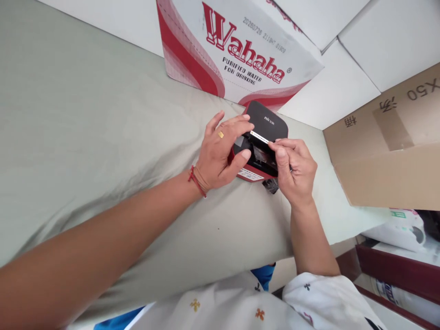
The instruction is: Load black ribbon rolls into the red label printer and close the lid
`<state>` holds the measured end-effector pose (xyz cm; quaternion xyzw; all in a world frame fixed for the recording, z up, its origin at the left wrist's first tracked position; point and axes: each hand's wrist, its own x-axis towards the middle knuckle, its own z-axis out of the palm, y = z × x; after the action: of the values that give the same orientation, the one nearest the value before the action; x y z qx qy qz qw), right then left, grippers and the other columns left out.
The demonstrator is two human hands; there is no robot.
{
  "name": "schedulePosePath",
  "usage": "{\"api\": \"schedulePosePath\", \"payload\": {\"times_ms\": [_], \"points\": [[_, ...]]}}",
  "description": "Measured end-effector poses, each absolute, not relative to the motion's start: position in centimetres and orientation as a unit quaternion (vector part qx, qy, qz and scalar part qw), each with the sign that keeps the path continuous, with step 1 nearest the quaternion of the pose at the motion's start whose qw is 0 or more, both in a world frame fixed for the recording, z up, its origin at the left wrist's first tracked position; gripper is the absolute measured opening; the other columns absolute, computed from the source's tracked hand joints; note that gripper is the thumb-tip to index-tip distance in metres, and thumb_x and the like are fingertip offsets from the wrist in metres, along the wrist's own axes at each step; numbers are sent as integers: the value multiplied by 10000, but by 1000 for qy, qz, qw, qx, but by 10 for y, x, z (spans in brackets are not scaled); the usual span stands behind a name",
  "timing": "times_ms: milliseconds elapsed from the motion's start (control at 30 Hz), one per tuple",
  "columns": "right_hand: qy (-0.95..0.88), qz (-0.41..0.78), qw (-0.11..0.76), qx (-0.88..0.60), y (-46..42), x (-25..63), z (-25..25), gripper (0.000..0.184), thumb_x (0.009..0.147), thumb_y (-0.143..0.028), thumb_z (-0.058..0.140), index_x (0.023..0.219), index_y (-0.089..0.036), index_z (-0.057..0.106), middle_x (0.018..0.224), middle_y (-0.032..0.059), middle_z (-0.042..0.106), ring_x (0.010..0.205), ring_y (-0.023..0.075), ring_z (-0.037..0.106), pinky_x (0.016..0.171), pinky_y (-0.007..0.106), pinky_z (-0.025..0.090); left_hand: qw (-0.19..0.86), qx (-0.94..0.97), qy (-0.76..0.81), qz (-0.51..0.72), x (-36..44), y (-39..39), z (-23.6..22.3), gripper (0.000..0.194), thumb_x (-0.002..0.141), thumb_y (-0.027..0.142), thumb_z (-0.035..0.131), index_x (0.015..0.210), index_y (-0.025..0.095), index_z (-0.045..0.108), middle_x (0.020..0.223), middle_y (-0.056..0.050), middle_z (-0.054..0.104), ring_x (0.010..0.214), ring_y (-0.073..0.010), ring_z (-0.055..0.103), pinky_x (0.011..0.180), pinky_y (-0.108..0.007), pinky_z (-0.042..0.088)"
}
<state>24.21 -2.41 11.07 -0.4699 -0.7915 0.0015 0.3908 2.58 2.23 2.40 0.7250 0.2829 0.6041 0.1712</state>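
A small black-and-red device [269, 120], which looks like a receipt printer, sits on the cloth with its black lid raised from a dark inner bay. A white label strip [259, 137] runs along the lid's edge. My left hand [220, 151] lies over its left side, fingers stretched at the lid's edge and thumb apart near the front. At the right end of the strip, my right hand [296, 167] is closed in a pinch; what its fingers hold is hidden. Beneath the device's front right corner lies a small dark item [271, 185], partly covered.
Behind the device stands a white-and-red water carton [237, 55], with white boxes [343, 82] beside it. A brown cardboard box [385, 137] bounds the right. Grey-green cloth [85, 114] covers the surface. A dark red shelf edge [398, 270] shows at lower right.
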Motion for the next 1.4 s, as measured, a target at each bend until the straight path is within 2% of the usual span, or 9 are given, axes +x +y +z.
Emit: {"api": "schedulePosePath", "payload": {"times_ms": [200, 333, 500, 633, 767, 967, 1067, 1233, 1400], "points": [[-786, 12, 401, -471, -21, 243, 108, 375, 1219, -407, 571, 1144, -256, 906, 1084, 87, 813, 1114, 248, 814, 1019, 451, 673, 217, 725, 290, 585, 20, 28, 36, 414, 1204, 502, 400, 1478, 315, 647, 1347, -43, 869, 1384, -264, 778, 1433, -576, 355], [-785, 10, 388, -483, -21, 242, 103, 426, 1220, -461, 552, 1135, -249, 911, 1070, 96, 806, 1112, 257, 815, 1021, 477, 684, 240, 704, 296, 599, 22, 29, 38, 456, 1218, 551, 364, 1324, 285, 719, 1259, -79, 856, 1207, -284, 793, 1280, -585, 526], [-752, 8, 456, -477, -22, 240, 90, 391, 1206, -448, 582, 1120, -265, 916, 1085, 92, 823, 1147, 258, 805, 1091, 496, 652, 287, 672, 305, 611, 26, 27, 33, 359, 1181, 477, 484, 1368, 289, 726, 1393, -93, 802, 1444, -325, 727, 1288, -554, 567], [-660, 95, 492, -560, -22, 248, 82, 501, 1180, -657, 557, 1330, -309, 886, 1454, 102, 796, 1481, 286, 692, 1348, 554, 508, 375, 609, 319, 622, 30, 37, 24, 441, 1100, 448, 646, 1537, 388, 642, 1722, -31, 641, 1690, -323, 532, 1413, -539, 462], [-610, 252, 477, -581, -19, 256, 71, 767, 1156, -825, 408, 1711, -348, 636, 1762, 68, 631, 1633, 261, 598, 1370, 529, 503, 520, 584, 299, 548, 31, 38, 23, 507, 1132, 442, 514, 1622, 354, 607, 1699, -18, 686, 1594, -320, 643, 1335, -520, 555], [-663, 283, 413, -557, -28, 257, 63, 861, 1120, -831, 524, 1799, -302, 523, 1911, 111, 444, 1788, 270, 408, 1457, 522, 373, 418, 660, 343, 522, 18, -3, 33, 579, 1212, 510, 354, 1764, 366, 452, 1797, -74, 620, 1593, -308, 676, 1291, -509, 602], [-695, 253, 387, -551, -35, 254, 66, 747, 1145, -774, 539, 1743, -331, 600, 1898, 97, 471, 1805, 265, 373, 1474, 532, 334, 430, 647, 341, 529, 8, -8, 26, 563, 1192, 476, 433, 1749, 398, 451, 1835, -64, 577, 1633, -328, 647, 1270, -552, 632], [-732, 83, 429, -523, -55, 242, 75, 477, 1201, -564, 523, 1468, -295, 812, 1791, 152, 571, 1679, 329, 549, 1357, 607, 503, 492, 630, 279, 533, 2, 13, 16, 726, 1065, 527, 624, 1757, 461, 413, 1918, 29, 458, 1778, -323, 462, 1418, -577, 505], [-810, -54, 444, -380, -68, 233, 79, 365, 1179, -345, 560, 1445, -324, 809, 1303, 113, 808, 1250, 299, 742, 1089, 536, 647, 540, 622, 226, 520, 2, 29, 18, 802, 1031, 507, 626, 1782, 514, 345, 1964, 72, 361, 1824, -308, 386, 1469, -613, 441]]}}
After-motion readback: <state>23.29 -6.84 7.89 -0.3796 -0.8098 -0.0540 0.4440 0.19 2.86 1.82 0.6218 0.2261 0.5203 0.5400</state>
